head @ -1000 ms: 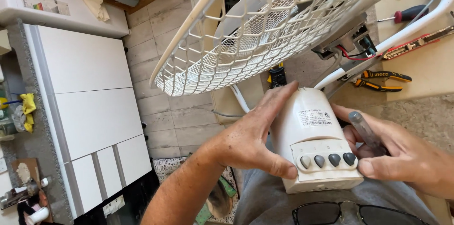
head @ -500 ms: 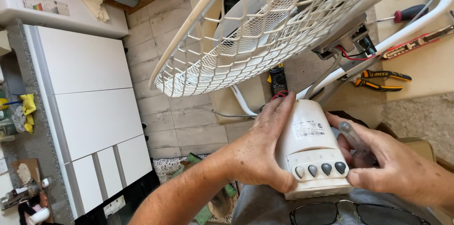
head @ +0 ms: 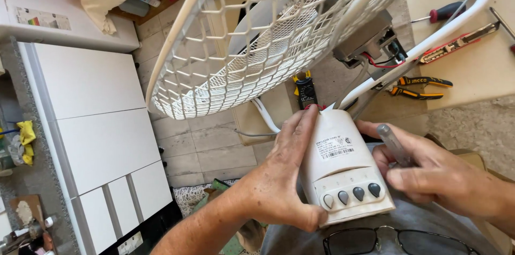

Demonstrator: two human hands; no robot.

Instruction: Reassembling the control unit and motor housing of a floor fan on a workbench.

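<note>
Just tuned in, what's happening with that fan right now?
A person has a white fan's control box, the part with four dark push buttons, resting on their lap. The left hand grips its left side, thumb near the buttons. The right hand steadies the right side while holding a clear-handled tool. The fan's wire guard hangs overhead, with exposed wiring behind it. Pliers and a red-handled screwdriver lie on the bench. Glasses sit on the lap.

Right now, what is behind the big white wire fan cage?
Through the white wire fan cage pale fan blades show, and beyond them a tiled floor and a black-and-yellow meter. The blades cover whatever sits at the fan's middle.
</note>
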